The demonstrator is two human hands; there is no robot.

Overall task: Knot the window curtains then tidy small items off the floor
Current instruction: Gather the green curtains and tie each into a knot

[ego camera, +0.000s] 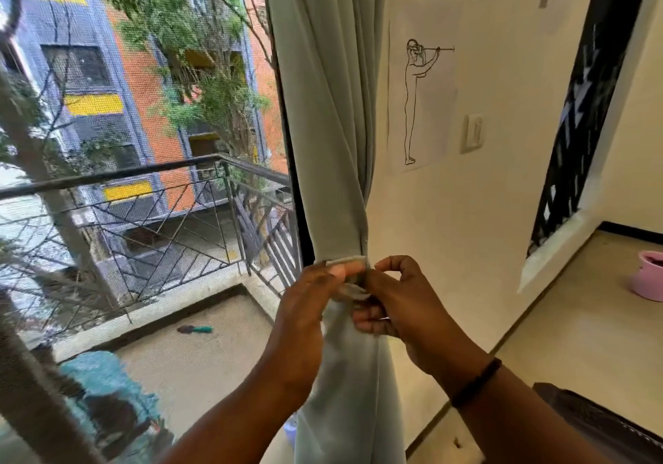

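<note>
A pale grey-green curtain hangs at the right edge of the window, gathered into a narrow bunch at waist height. A strip of the same fabric wraps around the bunch. My left hand grips the gathered curtain from the left, thumb lying across the strip. My right hand pinches the fabric at the wrap from the right, fingers curled. Below my hands the curtain falls loose toward the floor.
A white wall with a line drawing and a switch stands right of the curtain. A pink bucket sits on the floor far right. A dark object lies at lower right. Outside the window is a balcony with a railing.
</note>
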